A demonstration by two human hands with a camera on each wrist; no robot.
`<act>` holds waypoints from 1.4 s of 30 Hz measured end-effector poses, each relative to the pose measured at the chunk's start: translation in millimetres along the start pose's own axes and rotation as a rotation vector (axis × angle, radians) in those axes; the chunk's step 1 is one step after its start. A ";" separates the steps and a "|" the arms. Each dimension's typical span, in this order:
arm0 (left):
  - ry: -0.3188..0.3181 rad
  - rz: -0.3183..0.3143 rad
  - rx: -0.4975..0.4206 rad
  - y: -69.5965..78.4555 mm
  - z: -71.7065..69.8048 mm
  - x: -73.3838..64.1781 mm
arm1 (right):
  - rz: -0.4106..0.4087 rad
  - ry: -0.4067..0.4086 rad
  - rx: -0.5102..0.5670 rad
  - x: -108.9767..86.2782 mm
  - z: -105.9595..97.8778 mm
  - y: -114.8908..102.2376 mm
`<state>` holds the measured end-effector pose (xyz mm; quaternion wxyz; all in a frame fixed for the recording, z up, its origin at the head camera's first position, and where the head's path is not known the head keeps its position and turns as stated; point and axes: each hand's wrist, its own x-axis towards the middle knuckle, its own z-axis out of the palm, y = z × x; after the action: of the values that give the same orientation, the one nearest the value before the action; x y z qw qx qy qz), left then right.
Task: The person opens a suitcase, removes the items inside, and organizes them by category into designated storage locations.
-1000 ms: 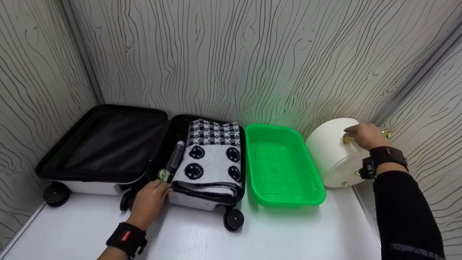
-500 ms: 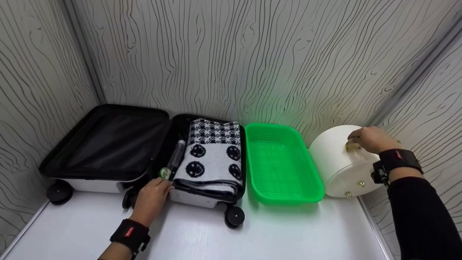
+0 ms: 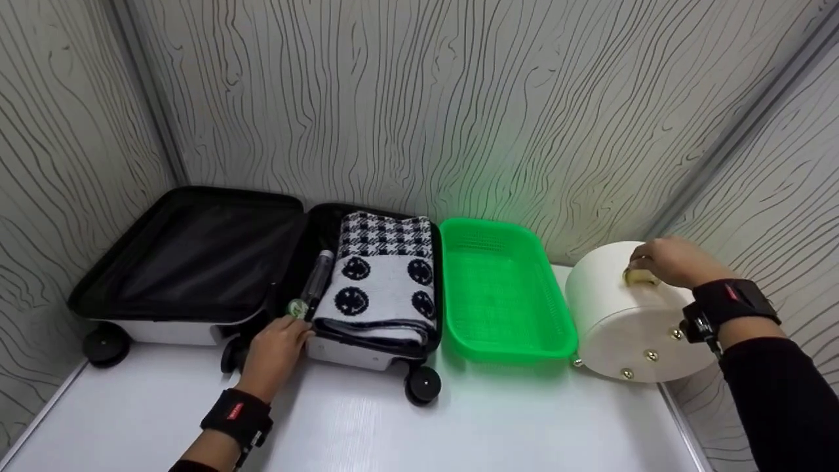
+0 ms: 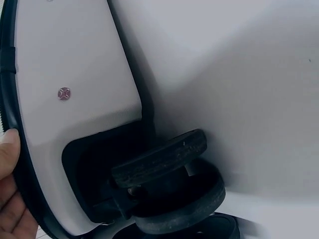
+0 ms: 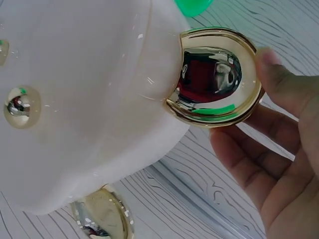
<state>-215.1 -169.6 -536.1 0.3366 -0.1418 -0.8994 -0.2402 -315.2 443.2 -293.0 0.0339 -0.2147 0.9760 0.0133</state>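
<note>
My left hand [image 3: 274, 351] holds the front edge of the open suitcase [image 3: 347, 354], near its hinge. In the left wrist view its thumb [image 4: 9, 149] lies on the black rim beside a wheel [image 4: 169, 169]. A folded black-and-white knitted cloth [image 3: 387, 282] and a dark clear-capped bottle [image 3: 319, 278] lie in the suitcase's right half, with a green round-topped item [image 3: 297, 308] by my left fingertips. On the right, my right hand [image 3: 678, 262] pinches the gold ear-shaped handle [image 5: 214, 77] of a white drum-shaped object [image 3: 609, 295], which is tilted with gold feet [image 3: 650, 356] facing me.
A green plastic basket [image 3: 505, 354] stands between the suitcase and the white drum-shaped object. The suitcase's left half [image 3: 196, 262] lies open with a black lining. Wood-patterned walls [image 3: 367, 98] enclose the white table [image 3: 367, 432] at the back and sides.
The white drum-shaped object has come forward, toward me, with my right hand on its handle; more of its footed base shows. My left hand stays at the suitcase edge.
</note>
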 end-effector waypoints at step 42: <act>-0.236 0.153 0.038 66.6 -17.2 42.6 | 0.034 -0.308 0.034 -30.9 -18.8 -88.1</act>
<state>-209.3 -118.5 -473.6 0.2483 -0.2311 -0.9236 -0.1785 -251.4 375.4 -273.1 0.1865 -0.1932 0.9628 0.0298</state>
